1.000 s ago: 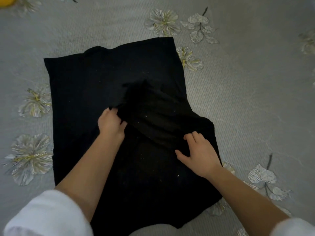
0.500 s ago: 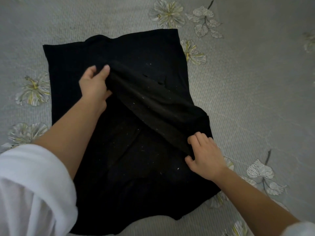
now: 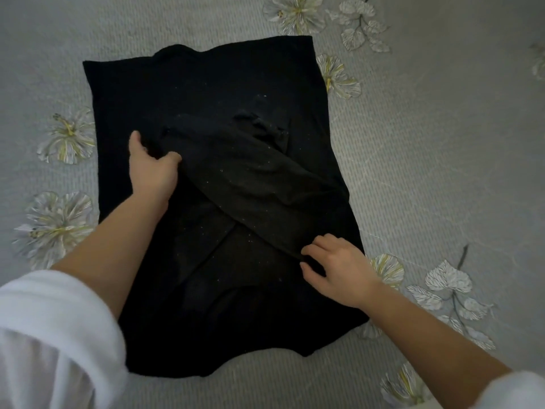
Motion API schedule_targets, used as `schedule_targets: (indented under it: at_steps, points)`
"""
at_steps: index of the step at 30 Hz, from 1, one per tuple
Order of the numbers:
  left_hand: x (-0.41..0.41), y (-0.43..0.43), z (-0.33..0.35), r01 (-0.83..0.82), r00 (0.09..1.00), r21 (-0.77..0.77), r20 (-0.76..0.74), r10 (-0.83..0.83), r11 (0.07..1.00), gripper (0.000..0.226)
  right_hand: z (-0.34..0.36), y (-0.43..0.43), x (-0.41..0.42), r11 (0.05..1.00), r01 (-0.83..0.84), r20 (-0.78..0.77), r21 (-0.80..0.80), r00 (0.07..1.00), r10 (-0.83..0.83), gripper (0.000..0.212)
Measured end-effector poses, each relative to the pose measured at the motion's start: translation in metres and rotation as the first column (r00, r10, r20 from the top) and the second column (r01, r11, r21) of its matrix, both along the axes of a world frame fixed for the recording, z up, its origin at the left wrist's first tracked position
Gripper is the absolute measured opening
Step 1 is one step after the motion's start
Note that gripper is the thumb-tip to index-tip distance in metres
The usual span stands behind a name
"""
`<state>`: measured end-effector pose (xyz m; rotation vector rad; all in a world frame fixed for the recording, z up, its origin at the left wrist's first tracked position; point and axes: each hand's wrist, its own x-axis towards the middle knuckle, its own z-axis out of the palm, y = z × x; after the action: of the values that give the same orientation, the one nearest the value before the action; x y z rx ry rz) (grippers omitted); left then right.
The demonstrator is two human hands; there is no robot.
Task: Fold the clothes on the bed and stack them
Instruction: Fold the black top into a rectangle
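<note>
Garment flat, left hand, right hand gripping fold

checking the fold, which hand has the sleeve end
The left hand: it grips the sleeve by its free end, while the right hand sits at its base.

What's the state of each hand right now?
Left hand: closed, gripping the end of the folded flap of the black garment.
Right hand: closed, pinching the flap's lower edge.
</note>
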<state>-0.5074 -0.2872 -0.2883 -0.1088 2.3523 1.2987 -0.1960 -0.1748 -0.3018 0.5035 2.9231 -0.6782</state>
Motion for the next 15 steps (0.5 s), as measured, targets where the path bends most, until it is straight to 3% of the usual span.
schedule_targets:
  at_steps: [3, 7, 9, 13, 15]
  points:
    - [0.038, -0.029, 0.006, 0.355, 0.882, -0.206, -0.25, -0.399, 0.912, 0.075, 0.002, -0.001, 0.013, 0.999, 0.0, -0.009, 0.052, 1.0, 0.001, 0.023]
    - [0.11, -0.092, 0.008, 0.562, 0.676, -0.383, -0.299, -0.674, 0.733, 0.081, 0.001, -0.005, 0.045, 0.994, 0.029, 0.024, 0.103, 0.999, -0.032, 0.047]
    - [0.145, -0.129, 0.005, 0.653, 0.589, -0.479, -0.165, -0.791, 0.587, 0.096, 0.0, -0.01, 0.067, 0.99, -0.054, 0.119, 0.128, 0.992, 0.039, 0.07]
    - [0.193, -0.187, -0.012, 0.75, 0.338, -0.647, 0.196, -0.921, 0.137, 0.119, 0.0, -0.013, 0.095, 0.943, -0.295, 0.312, 0.153, 0.92, 0.237, 0.098]
    - [0.2, -0.2, -0.018, 0.677, 0.313, -0.735, 0.242, -0.918, 0.037, 0.121, 0.0, -0.011, 0.096, 0.928, -0.337, 0.348, 0.159, 0.899, 0.267, 0.101]
